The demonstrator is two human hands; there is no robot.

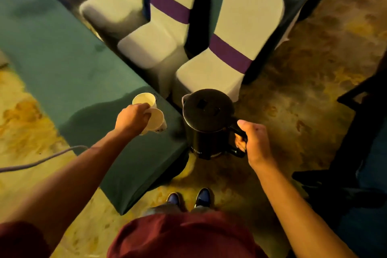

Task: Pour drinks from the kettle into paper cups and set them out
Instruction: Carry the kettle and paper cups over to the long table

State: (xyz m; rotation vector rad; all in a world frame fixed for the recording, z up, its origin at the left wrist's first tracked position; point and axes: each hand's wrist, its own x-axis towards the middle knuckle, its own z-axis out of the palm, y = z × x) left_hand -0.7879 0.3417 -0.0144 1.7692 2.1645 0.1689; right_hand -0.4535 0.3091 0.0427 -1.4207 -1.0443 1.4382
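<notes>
While held upright by its handle, kettle [206, 123] is black, lid closed, beside table [62, 65] corner | right hand [254, 142] curled round handle | left hand [134, 119] pinching two white cups [150, 111], seemingly empty, above table

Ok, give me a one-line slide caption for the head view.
Left hand holds two paper cups over the green table; right hand grips the black kettle.

Black lidded electric kettle [207, 119], two white paper cups [149, 111], dark green table cloth [62, 65] — white fabric chair covers [240, 27] with purple bands, mottled brown-and-yellow carpet [314, 69].
</notes>
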